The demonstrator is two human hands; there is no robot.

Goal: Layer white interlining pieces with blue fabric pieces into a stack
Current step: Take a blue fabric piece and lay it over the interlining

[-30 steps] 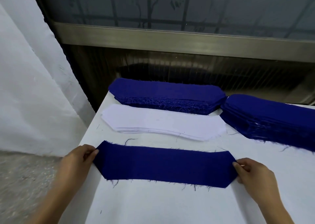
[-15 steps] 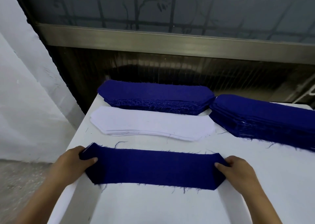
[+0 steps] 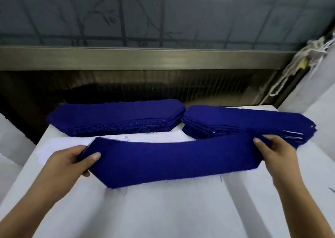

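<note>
Holds the blue fabric piece point(image 3: 172, 161) lifted clear of the table point(image 3: 163, 210), sagging slightly at mid-length. Grips the left end in the left hand point(image 3: 72, 159), thumb on top and fingers curled beneath. Grips the right end in the right hand point(image 3: 277, 150) with the same pinch. Supported at both ends to prevent folding and to allow edge-to-edge alignment on placement. Positioned in front of and partly over the white interlining pile point(image 3: 155, 137), with the right end just over the front edge of the right blue stack point(image 3: 244, 121). Judged as a transfer toward that stack, on the evidence of thin white edges between its blue layers. Possibly alternate layering, but too blurred to confirm. Left blue stack point(image 3: 116, 116) at the rear of the table, well apart from both hands, probably unprocessed supply. Hidden: most of the interlining pile, visible only as a pale strip and hard to separate from the white table. Also hidden: the fingers beneath the fabric, and any white layer carried under the blue one. Cut off at the lower frame edge: both forearms.
</note>
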